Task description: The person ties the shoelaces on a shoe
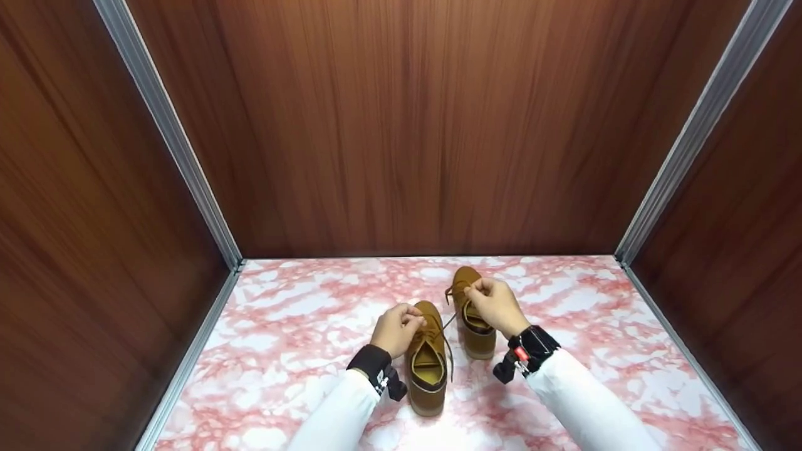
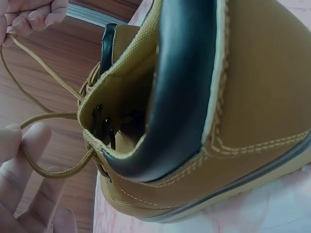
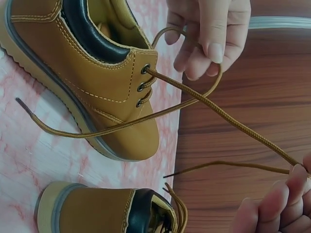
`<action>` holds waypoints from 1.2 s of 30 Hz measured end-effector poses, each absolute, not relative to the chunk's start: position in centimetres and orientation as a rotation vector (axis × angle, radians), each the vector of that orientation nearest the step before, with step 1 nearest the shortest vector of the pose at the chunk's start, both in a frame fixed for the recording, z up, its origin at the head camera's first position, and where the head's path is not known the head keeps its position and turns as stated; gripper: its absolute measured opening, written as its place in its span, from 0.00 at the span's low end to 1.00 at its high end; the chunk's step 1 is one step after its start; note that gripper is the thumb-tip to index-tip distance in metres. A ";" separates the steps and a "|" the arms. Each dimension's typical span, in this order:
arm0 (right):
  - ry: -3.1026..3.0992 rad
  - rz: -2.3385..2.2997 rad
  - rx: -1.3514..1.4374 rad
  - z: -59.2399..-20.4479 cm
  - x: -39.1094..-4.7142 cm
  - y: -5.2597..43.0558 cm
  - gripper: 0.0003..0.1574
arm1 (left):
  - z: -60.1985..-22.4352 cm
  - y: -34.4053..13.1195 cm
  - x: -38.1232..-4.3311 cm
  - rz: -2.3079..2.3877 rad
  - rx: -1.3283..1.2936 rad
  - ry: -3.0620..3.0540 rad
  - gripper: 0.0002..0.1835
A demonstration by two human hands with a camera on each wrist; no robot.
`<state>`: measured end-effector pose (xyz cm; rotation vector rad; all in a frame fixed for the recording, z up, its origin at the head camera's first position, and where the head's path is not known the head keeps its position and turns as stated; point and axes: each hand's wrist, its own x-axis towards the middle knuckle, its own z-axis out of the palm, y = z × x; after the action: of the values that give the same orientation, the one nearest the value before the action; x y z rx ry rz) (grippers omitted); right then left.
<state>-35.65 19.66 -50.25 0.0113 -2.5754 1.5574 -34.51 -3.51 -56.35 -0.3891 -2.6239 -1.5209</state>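
Both hands [image 1: 396,328] [image 1: 495,304] pinch the near shoe's [image 1: 428,369] lace [image 1: 448,321].

**A boxed-in recording booth, not a lived-in room**

Three tall wood-grain panels [image 1: 407,125] close in the back and both sides, joined at the corners by bare aluminium rails [image 1: 169,131]. The worktop [image 1: 301,307] is a sheet printed with pink-and-white marble. Black camera units are strapped to both wrists [image 1: 532,351], over white sleeves [image 1: 589,407]: a staged set for filming.
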 end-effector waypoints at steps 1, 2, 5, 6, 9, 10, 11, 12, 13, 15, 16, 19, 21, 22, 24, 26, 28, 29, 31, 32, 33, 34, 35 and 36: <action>-2.575 1.553 0.022 -50.2 -35.7 19.7 0.11 | -56.4 -3.6 -34.5 -1.524 -0.386 -2.631 0.04; -2.577 1.549 0.031 -50.1 -35.7 19.7 0.11 | -56.4 -3.6 -34.5 -1.531 -0.386 -2.635 0.04; -2.585 1.539 0.053 -50.0 -35.6 19.7 0.11 | -56.3 -3.7 -34.5 -1.547 -0.377 -2.665 0.05; -2.587 1.532 0.060 -49.9 -35.6 19.7 0.10 | -56.2 -3.8 -34.5 -1.545 -0.371 -2.680 0.06; -2.596 1.505 0.064 -49.8 -35.7 19.7 0.10 | -56.1 -3.9 -34.5 -1.531 -0.364 -2.710 0.08; -2.600 1.496 0.067 -49.8 -35.7 19.6 0.09 | -56.1 -4.0 -34.5 -1.523 -0.356 -2.722 0.08; -2.604 1.489 0.070 -49.8 -35.7 19.6 0.09 | -56.1 -4.0 -34.5 -1.514 -0.350 -2.732 0.08; -2.607 1.485 0.075 -49.7 -35.8 19.6 0.09 | -56.1 -4.0 -34.5 -1.507 -0.345 -2.742 0.08; -2.612 1.481 0.078 -49.7 -35.8 19.6 0.09 | -56.1 -4.0 -34.5 -1.499 -0.343 -2.747 0.08; -2.617 1.480 0.084 -49.6 -35.8 19.5 0.09 | -56.2 -4.1 -34.4 -1.492 -0.331 -2.766 0.06; -2.621 1.480 0.086 -49.6 -35.8 19.5 0.10 | -56.2 -4.1 -34.4 -1.491 -0.339 -2.765 0.06; -2.628 1.454 0.104 -49.5 -35.9 19.4 0.10 | -56.3 -4.0 -34.4 -1.517 -0.365 -2.746 0.05; -2.631 1.424 0.124 -49.5 -36.0 19.4 0.11 | -56.5 -3.9 -34.4 -1.538 -0.380 -2.732 0.04; -2.633 1.407 0.135 -49.5 -36.0 19.4 0.11 | -56.5 -3.8 -34.4 -1.543 -0.390 -2.725 0.04; -2.636 1.377 0.150 -49.4 -36.1 19.3 0.11 | -56.6 -3.6 -34.4 -1.554 -0.398 -2.721 0.04; -2.642 1.351 0.160 -49.3 -36.2 19.1 0.10 | -56.8 -3.4 -34.4 -1.554 -0.412 -2.716 0.04; -2.646 1.339 0.159 -49.2 -36.4 18.9 0.10 | -56.9 -3.2 -34.4 -1.563 -0.426 -2.706 0.04; -2.649 1.338 0.156 -49.1 -36.5 18.7 0.10 | -56.9 -3.2 -34.4 -1.571 -0.434 -2.699 0.04; -2.638 1.332 0.176 -49.1 -36.7 18.3 0.09 | -56.9 -3.0 -34.4 -1.575 -0.440 -2.697 0.05; -2.633 1.334 0.189 -49.0 -36.7 18.1 0.09 | -56.9 -2.9 -34.5 -1.576 -0.441 -2.696 0.06; -2.623 1.331 0.201 -49.0 -36.8 17.8 0.09 | -56.9 -2.8 -34.5 -1.569 -0.439 -2.699 0.07; -2.617 1.327 0.213 -48.9 -36.8 17.5 0.09 | -56.9 -2.6 -34.5 -1.560 -0.436 -2.705 0.08; -2.613 1.320 0.222 -48.8 -36.9 17.3 0.09 | -56.9 -2.5 -34.5 -1.550 -0.432 -2.711 0.08; -2.610 1.312 0.233 -48.7 -36.9 17.0 0.09 | -56.9 -2.4 -34.5 -1.533 -0.429 -2.718 0.09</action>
<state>-36.92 17.01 -48.74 0.2330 -2.6096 1.3118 -34.51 -2.38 -56.91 -0.4288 -2.7179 -1.5331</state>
